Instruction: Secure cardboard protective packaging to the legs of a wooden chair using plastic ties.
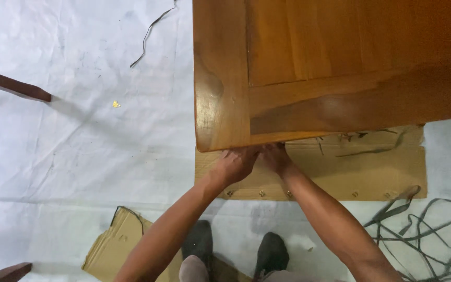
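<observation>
A large varnished wooden panel (309,68), built like a framed door or tabletop, fills the upper right. Its near edge overhangs a flat sheet of brown cardboard (371,172). My left hand (238,163) reaches under the panel's near edge close to its left corner, fingers curled out of sight beneath the wood. My right hand (276,156) sits right beside it, touching it, fingertips also hidden under the edge. Whether either hand grips the wood or something beneath cannot be seen.
White sheeting (79,146) covers the floor. A dark wooden bar (14,86) juts in at left, another wooden piece (6,272) at bottom left. Folded cardboard (113,245) lies near my feet (236,250). Loose packing straps (429,230) tangle at right; one strap (150,31) lies at top.
</observation>
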